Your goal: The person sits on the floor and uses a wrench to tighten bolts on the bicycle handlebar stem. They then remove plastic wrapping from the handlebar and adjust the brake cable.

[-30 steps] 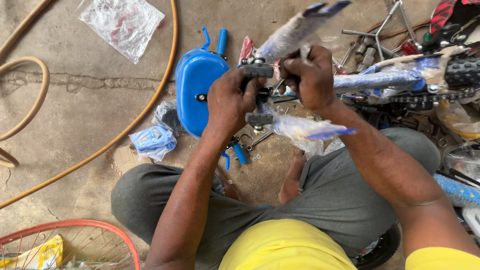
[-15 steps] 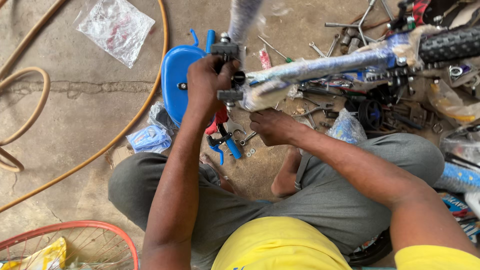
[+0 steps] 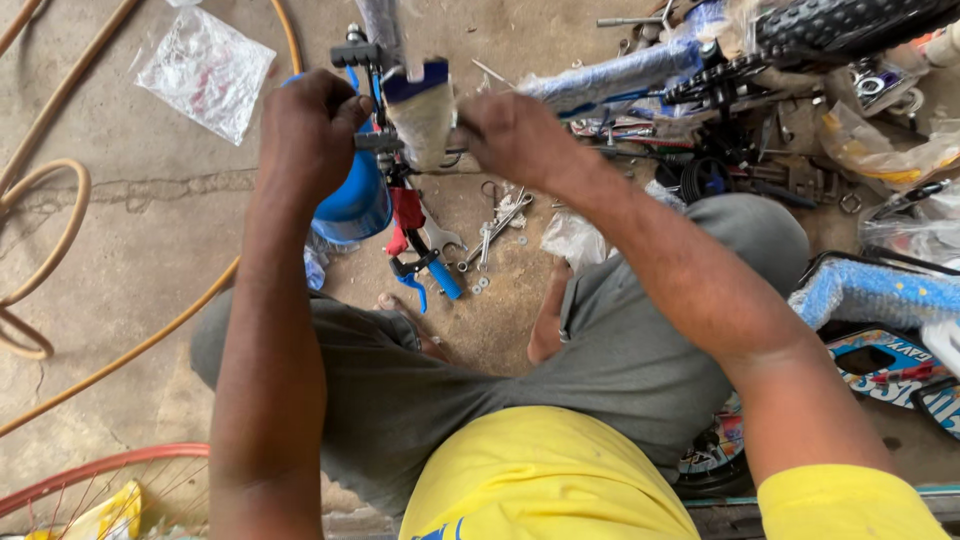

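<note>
1. The left hand [image 3: 310, 125] is closed around the black metal brake caliper [image 3: 372, 95] at the top of the picture, fingers curled tight on its left side.
2. The right hand [image 3: 515, 135] grips the same assembly from the other side, closed on the plastic-wrapped blue-and-white bicycle tube [image 3: 420, 110]; its fingertips are hidden, so I cannot tell exactly what they pinch.
3. The caliper is held up in front of the person, above the blue plastic part [image 3: 352, 205] and the red-and-blue handled pliers [image 3: 420, 255] on the concrete floor [image 3: 150, 260].
4. Progress, as a judgement: the work looks midway — the caliper sits against the tube, yet the silver spanners [image 3: 495, 225] and loose washers [image 3: 478, 285] lie unused beside the person's foot, and much of the frame wears its wrapping.
5. Unfitted parts — the knobbly black tyre [image 3: 850, 25], the red-rimmed spoked wheel [image 3: 100, 480], a clear plastic bag [image 3: 205, 70] — lie around the person.
</note>
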Action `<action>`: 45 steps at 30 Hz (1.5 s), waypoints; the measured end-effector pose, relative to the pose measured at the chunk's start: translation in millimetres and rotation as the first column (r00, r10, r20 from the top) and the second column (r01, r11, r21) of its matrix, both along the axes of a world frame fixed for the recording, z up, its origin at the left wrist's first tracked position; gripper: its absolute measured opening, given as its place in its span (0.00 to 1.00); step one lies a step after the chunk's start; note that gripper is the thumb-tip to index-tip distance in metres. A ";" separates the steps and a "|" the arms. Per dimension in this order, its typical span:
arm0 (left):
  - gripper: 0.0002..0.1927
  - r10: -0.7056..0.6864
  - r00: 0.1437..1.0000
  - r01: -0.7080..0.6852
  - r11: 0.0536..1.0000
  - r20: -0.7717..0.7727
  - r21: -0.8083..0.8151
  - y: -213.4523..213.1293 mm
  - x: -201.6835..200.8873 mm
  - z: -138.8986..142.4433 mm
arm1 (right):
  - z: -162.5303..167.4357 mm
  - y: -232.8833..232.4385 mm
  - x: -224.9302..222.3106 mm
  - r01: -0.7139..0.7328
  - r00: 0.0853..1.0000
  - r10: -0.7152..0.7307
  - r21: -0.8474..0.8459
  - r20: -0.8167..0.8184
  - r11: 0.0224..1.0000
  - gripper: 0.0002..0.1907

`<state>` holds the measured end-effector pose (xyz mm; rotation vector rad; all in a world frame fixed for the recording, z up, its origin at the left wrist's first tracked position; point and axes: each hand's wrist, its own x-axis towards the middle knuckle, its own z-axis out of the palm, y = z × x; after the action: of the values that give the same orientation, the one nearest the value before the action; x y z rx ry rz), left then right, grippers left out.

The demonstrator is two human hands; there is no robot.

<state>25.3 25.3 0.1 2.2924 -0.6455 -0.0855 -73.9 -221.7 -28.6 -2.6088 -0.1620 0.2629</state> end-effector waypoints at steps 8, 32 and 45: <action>0.12 0.128 0.847 -0.325 0.892 -0.516 -0.313 -6.2 -0.9 -23.0 | 9.1 20.3 39.1 -0.089 0.983 0.113 0.165 -0.144 0.982 0.09; 0.22 -0.013 0.985 -0.066 0.891 -0.171 -0.449 -31.7 12.8 -35.6 | -49.5 5.4 10.8 0.348 0.879 -0.449 0.858 -0.160 0.376 0.11; 0.19 0.040 0.931 -0.246 0.805 -0.364 -0.540 -31.1 5.6 -39.8 | -39.2 27.9 3.1 0.419 0.828 -0.442 0.904 -0.346 0.078 0.15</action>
<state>30.9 -5.8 -39.8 1.6651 -0.2577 -0.1774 -70.8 -193.8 -67.8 -1.2160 0.3778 -0.1047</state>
